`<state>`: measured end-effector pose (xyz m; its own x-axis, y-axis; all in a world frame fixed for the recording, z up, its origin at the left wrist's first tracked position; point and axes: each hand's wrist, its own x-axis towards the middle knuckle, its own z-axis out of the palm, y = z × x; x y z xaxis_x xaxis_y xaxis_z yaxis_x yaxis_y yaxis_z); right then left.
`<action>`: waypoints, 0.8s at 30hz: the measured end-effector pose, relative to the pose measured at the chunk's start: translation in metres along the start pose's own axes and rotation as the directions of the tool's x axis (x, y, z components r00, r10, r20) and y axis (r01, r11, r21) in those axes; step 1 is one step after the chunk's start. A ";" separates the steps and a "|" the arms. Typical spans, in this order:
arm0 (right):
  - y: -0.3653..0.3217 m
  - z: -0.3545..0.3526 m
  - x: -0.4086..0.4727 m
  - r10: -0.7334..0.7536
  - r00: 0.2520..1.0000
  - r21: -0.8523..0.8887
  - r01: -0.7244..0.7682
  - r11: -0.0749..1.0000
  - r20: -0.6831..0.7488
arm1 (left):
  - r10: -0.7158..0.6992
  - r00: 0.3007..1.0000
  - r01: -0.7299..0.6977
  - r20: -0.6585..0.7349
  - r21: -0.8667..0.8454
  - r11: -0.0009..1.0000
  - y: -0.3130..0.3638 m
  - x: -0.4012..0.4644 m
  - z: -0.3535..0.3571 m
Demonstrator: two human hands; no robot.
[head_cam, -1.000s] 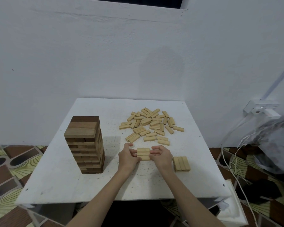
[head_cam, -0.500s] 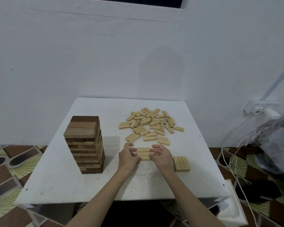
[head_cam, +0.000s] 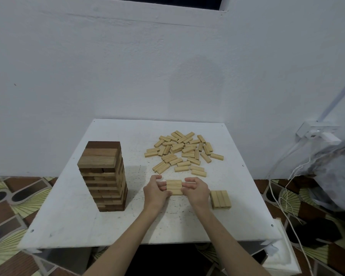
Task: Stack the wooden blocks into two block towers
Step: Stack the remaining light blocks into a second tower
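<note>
A tall tower of dark brown blocks (head_cam: 104, 176) stands on the left of the white table (head_cam: 72, 220). Several loose light blocks (head_cam: 182, 152) lie scattered at the back right. A small set of three light blocks (head_cam: 174, 187) lies side by side near the table's middle. My left hand (head_cam: 156, 193) and my right hand (head_cam: 196, 191) press against its two ends, fingers curled round the sides. Another flat set of three light blocks (head_cam: 220, 199) lies just right of my right hand.
A white wall rises behind the table. On the right are a wall socket (head_cam: 317, 134) with white cables (head_cam: 281, 198) and a dark plastic bag (head_cam: 339, 176). Patterned floor tiles surround the table. A white box (head_cam: 281, 257) sits under the table's right corner.
Both hands stay at the small set of three blocks; the fingers have shifted slightly along its ends. Nothing else has moved.
</note>
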<state>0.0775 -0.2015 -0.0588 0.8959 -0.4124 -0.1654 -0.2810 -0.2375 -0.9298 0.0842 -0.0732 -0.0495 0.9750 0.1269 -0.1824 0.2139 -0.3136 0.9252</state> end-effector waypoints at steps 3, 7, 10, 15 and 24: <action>0.000 -0.001 0.000 0.010 1.000 0.019 -0.010 1.000 0.010 | -0.003 1.000 0.003 0.000 -0.014 1.000 0.000 -0.001 0.000; -0.001 -0.004 0.000 0.025 1.000 0.032 -0.026 0.999 0.018 | 0.000 1.000 0.000 0.004 -0.027 1.000 0.002 -0.002 -0.001; -0.005 -0.009 0.001 0.037 0.999 0.063 -0.038 0.997 0.018 | 0.002 1.000 -0.002 0.001 -0.040 0.999 0.006 -0.003 0.000; -0.012 -0.021 0.002 0.019 1.000 0.046 -0.019 0.999 0.000 | 0.006 1.000 -0.005 0.009 -0.087 0.996 0.015 -0.006 0.007; -0.016 -0.061 0.006 0.011 0.998 0.076 -0.006 0.997 -0.062 | 0.042 0.998 -0.035 0.053 -0.127 0.991 0.037 -0.018 0.035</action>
<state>0.0660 -0.2535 -0.0250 0.8697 -0.4687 -0.1549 -0.2595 -0.1671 -0.9512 0.0768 -0.1200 -0.0233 0.9850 0.0633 -0.1604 0.1698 -0.1963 0.9657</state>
